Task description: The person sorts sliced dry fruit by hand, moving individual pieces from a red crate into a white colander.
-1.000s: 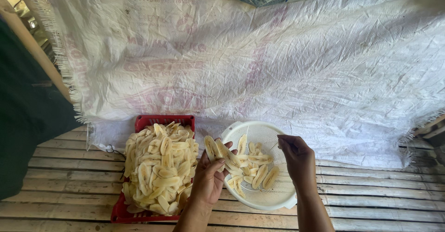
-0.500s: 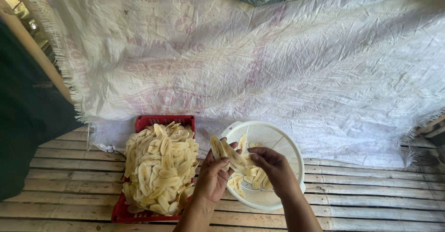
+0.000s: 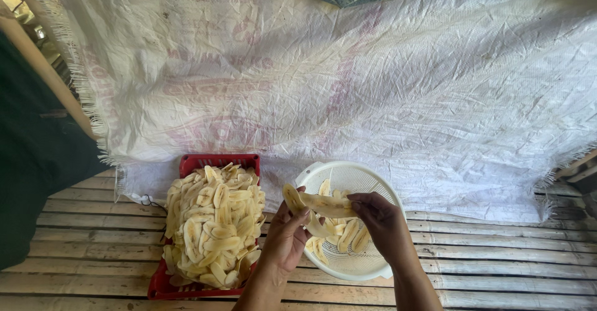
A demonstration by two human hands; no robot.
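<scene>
My left hand holds several pale banana slices fanned upward, just left of the white plastic strainer. My right hand pinches one long banana slice at its right end, level over the strainer; the slice's left end touches the bunch in my left hand. More slices lie inside the strainer beneath my hands. To the left, a red tray is heaped with banana slices.
A large white woven sack sheet is spread over the slatted bamboo platform beyond the tray and strainer. A dark green cloth hangs at the left edge beside a bamboo pole.
My right hand moved from the strainer's right rim leftward to meet my left hand and took hold of one long slice. The left hand's bunch rose slightly.
</scene>
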